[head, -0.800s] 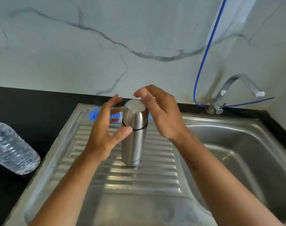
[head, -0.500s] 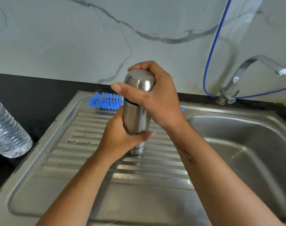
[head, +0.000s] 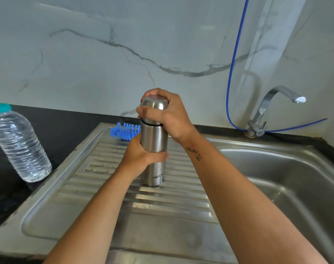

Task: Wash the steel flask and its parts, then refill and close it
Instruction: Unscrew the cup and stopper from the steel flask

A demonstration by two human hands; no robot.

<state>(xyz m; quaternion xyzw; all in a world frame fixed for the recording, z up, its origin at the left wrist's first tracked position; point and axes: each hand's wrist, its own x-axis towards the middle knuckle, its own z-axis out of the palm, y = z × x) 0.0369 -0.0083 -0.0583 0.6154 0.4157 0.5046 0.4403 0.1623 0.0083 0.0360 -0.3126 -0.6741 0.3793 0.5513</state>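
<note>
- The flask (head: 154,149) stands upright on the ribbed drainboard (head: 109,189), left of the basin (head: 288,180), its base resting on the ridges.
- The left hand (head: 138,159) wraps the body at about mid-height: thumb across the front, fingers curled round the far side (those are hidden).
- The right hand (head: 170,115) comes over from the right and closes on the cap (head: 154,107), fingers curled over the domed top, thumb lying along the front just above the black ring.
- So the flask sits between the two grips, cap in one hand and body in the other, lower part bare.
- It is brushed steel, slim and cylindrical, with a thin black ring where cap meets body; the cap is on.
- Dark lettering near the base reads "MILTO", the rest turned out of sight.
- A blue brush (head: 125,130) lies at the drainboard's back edge, just behind the flask.
- A clear bottle (head: 19,145) with a teal top stands on the black counter (head: 63,126) to the left, well apart.
- The tap (head: 265,109) rises at the back right.
</note>
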